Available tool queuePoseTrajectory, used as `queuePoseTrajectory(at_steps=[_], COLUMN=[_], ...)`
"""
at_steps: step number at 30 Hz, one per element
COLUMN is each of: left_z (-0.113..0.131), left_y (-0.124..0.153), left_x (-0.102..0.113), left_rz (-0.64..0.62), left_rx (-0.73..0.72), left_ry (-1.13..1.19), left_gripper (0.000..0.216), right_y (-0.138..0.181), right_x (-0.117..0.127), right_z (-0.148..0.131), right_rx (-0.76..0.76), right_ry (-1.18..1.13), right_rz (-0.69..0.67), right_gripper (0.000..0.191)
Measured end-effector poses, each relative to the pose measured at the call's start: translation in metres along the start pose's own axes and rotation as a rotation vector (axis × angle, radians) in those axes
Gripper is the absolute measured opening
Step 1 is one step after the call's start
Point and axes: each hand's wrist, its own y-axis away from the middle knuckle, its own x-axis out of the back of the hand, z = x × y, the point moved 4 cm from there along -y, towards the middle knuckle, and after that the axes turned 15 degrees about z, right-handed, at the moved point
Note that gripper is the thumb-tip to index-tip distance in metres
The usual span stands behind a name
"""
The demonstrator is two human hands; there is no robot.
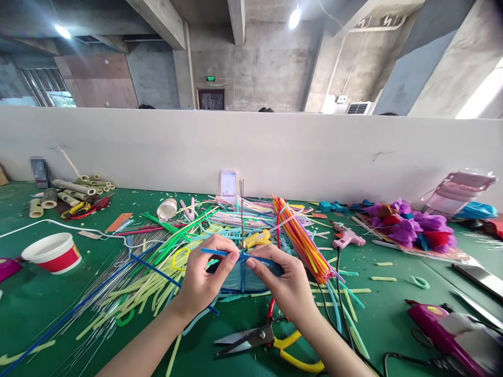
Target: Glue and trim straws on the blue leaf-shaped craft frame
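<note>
My left hand (208, 272) pinches a blue chenille stem (213, 252) between thumb and fingers at the middle of the table. Close beside it my right hand (285, 275) is closed, thumb and fingers pinching the same blue strip where it meets thin dark wires (242, 214) that stand upright. Below and between the hands is a blue, partly see-through piece (245, 280) with a dark blue edge; its sides are hidden by my fingers. A yellow glue gun (257, 239) lies just behind. Shears (267, 335) with red and yellow handles lie open in front of my wrists.
Loose green stems (157, 283) and thin metal wires (94, 309) spread leftward. An orange and purple stem bundle (304, 238) lies right, near a pink glue gun (348, 235). A paper cup (53, 254), purple corded tool (448, 335), purple flowers (408, 225) and white partition (298, 157) surround these.
</note>
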Motion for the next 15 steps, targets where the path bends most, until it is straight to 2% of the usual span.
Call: queuePoseTrajectory(at_steps=[3,7,9,12,15], left_z=[-0.002,-0.007,-0.011,-0.015,-0.016], left_y=[-0.001,-0.003,-0.004,-0.004,-0.004], left_x=[0.0,0.003,0.004,0.006,0.006], left_rz=[0.006,0.045,0.068,0.086,0.083], left_rx=[0.017,0.041,0.08,0.115,0.123], left_ry=[-0.002,-0.04,-0.05,-0.046,-0.037], left_gripper=[0.006,0.008,0.01,0.012,0.012], right_y=[-0.002,-0.002,-0.002,-0.003,-0.003], right_x=[0.003,0.006,0.007,0.009,0.009], right_z=[0.006,0.012,0.013,0.014,0.016], right_rx=[-0.06,-0.147,-0.141,-0.128,-0.136], right_ry=[-0.013,-0.068,-0.068,-0.019,0.021], right_rz=[-0.045,-0.13,-0.116,-0.034,0.038], right_gripper=[0.025,0.056,0.052,0.035,0.029])
